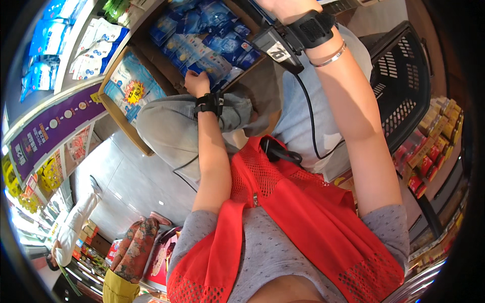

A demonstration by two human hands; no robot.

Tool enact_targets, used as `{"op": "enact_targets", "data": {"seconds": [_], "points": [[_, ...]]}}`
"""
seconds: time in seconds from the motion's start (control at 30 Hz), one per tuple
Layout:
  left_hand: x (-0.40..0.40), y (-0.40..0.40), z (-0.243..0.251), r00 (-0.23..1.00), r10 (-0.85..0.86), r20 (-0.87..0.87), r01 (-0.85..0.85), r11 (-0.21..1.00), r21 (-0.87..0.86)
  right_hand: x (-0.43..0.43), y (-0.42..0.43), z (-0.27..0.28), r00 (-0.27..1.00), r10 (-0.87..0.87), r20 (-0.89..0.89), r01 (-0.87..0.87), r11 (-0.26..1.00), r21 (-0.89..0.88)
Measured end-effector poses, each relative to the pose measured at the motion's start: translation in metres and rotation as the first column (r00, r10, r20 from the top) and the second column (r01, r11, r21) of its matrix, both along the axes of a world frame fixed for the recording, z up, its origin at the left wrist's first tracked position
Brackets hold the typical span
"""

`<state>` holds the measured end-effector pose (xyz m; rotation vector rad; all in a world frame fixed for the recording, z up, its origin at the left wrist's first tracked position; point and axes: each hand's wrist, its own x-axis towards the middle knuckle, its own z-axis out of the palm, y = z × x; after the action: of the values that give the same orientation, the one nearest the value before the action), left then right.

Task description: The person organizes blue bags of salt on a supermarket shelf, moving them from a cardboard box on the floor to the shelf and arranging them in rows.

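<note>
My left hand (197,83) is at the near edge of a cardboard box (172,74) filled with blue plastic packets (223,45). Its fingers are curled at a blue packet; whether they grip it is unclear. My right hand (274,4) is cut off by the top edge of the picture, so its fingers and anything in them are hidden. Both wrists wear black straps, the right one with a dark device. A second open box (127,132), holding light-blue packets (132,87) with a yellow and red starburst label, stands left of the first.
A black plastic basket (401,83) stands at the right, near goods in jars and packs (435,147). Lit shelves with blue and white bags (100,47) and a purple shelf strip (57,128) line the left. Two other people (81,216) are at the lower left.
</note>
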<state>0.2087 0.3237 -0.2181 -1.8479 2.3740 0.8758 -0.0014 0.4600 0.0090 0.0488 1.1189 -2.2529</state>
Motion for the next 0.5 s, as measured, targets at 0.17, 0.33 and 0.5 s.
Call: {"op": "enact_targets", "data": {"seconds": [0.17, 0.33, 0.5], "points": [[-0.006, -0.016, 0.065, 0.96, -0.235, -0.15, 0.188, 0.943, -0.276, -0.001, 0.004, -0.006, 0.999, 0.003, -0.033, -0.005, 0.998, -0.056], [0.002, -0.04, 0.143, 0.679, -0.094, -0.728, 0.144, 0.99, 0.006, 0.004, -0.004, -0.003, 0.992, 0.112, -0.065, -0.108, 0.992, 0.062], [0.021, -0.029, 0.218, 0.395, 0.115, -0.912, 0.086, 0.983, 0.161, 0.017, -0.007, 0.002, 0.886, 0.363, -0.288, -0.196, 0.857, 0.477]]}}
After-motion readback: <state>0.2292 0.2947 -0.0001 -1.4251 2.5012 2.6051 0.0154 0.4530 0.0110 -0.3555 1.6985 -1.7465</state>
